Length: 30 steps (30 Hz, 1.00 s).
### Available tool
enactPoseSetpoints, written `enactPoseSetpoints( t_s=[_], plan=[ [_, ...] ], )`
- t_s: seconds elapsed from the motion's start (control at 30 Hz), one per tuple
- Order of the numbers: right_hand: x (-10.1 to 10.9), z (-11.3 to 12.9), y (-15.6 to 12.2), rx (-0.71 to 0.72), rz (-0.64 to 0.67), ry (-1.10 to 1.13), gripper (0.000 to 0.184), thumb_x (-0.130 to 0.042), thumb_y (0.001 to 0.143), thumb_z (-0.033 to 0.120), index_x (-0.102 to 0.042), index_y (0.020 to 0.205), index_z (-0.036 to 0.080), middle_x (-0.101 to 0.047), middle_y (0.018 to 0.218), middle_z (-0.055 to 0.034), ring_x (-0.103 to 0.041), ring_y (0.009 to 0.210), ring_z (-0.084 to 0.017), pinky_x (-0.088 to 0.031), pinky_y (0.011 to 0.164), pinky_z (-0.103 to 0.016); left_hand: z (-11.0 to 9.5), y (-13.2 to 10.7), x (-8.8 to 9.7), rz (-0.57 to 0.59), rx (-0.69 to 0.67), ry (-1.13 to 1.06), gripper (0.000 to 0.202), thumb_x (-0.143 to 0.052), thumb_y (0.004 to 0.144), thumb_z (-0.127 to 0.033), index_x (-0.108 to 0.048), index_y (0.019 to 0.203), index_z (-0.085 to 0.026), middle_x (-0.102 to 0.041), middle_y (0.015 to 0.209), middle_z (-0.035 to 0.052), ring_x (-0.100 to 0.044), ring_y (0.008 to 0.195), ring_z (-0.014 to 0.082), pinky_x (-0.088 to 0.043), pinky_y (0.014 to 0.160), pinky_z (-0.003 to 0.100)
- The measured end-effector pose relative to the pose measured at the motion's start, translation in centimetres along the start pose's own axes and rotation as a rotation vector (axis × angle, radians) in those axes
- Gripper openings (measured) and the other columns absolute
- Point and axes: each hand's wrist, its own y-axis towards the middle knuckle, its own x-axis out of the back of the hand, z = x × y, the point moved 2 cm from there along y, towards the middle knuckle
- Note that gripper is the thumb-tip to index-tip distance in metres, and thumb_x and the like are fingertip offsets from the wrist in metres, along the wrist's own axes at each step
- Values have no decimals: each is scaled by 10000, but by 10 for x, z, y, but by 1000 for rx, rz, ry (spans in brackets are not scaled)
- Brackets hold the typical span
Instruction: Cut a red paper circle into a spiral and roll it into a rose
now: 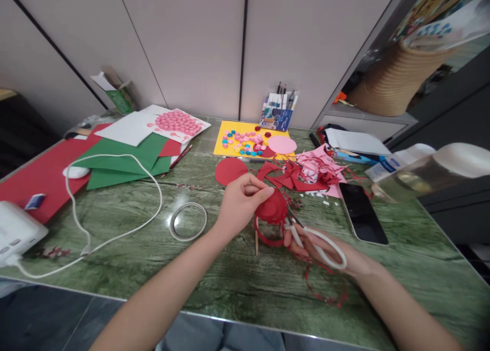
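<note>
Pinched between the fingers of my left hand is a round piece of red paper, cut along its edge. My right hand grips white-handled scissors, whose dark blades lie at the right edge of the red paper. A thin curled red strip hangs under the piece, and more red strip dangles below my right hand. Beneath the paper a pointed wooden stick shows in part. Behind my left hand lies a flat red paper circle.
Red and pink paper scraps are heaped behind my hands, with a phone to the right near a clear bottle. A yellow sheet bears small coloured balls. At left are a tape roll, green paper and a white cable.
</note>
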Motion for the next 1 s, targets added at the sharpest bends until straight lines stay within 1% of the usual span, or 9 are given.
enactPoseSetpoints(
  t_s=[0.1,0.23,0.4,0.53,0.77,0.93,1.0],
  plan=[
    [0,3,-1,-18,3,-29,421,-424,860,544,-551,925,148,-421,699,3,-358,588,-111,-287,533,-246,-2,2,3,-11,-5,-2,226,-657,717,-345,-525,697,-163,-591,547,-18,-490,471,77,-335,468,199],
    [3,2,-2,-18,-37,-86,390,-445,867,516,-564,922,148,-428,673,12,-372,574,-101,-294,514,-233,1,1,1,3,-11,-6,233,-648,725,-360,-522,707,-165,-584,546,-21,-487,469,76,-333,468,198],
    [4,-3,-1,-32,-65,-57,349,-440,882,486,-559,926,161,-401,650,25,-338,534,-84,-271,460,-214,4,0,-1,1,-23,-31,236,-652,725,-360,-524,710,-163,-563,527,-30,-459,457,68,-309,459,194],
    [3,-1,0,-23,-98,-89,348,-451,876,492,-549,890,159,-401,636,28,-328,520,-79,-238,439,-210,3,0,-2,-5,-13,-51,230,-656,723,-351,-526,708,-162,-574,538,-26,-464,461,68,-313,462,194],
    [3,4,3,33,-148,-164,327,-444,890,462,-532,854,148,-398,637,28,-315,522,-75,-236,464,-219,2,-2,-5,-25,-3,-94,209,-645,736,-343,-549,762,-159,-612,622,-15,-526,534,72,-366,500,172],
    [4,5,3,61,-212,-183,342,-462,870,490,-506,796,158,-371,620,35,-295,529,-83,-238,476,-225,1,-3,-8,-31,-50,-120,204,-666,716,-283,-583,854,-159,-659,787,23,-603,696,116,-446,605,201],
    [4,4,3,58,-212,-172,332,-461,872,484,-501,800,163,-363,623,37,-293,535,-85,-236,479,-225,2,-3,-8,-42,-61,-145,202,-668,714,-269,-594,862,-155,-668,801,30,-612,706,122,-463,628,212]
  ],
)
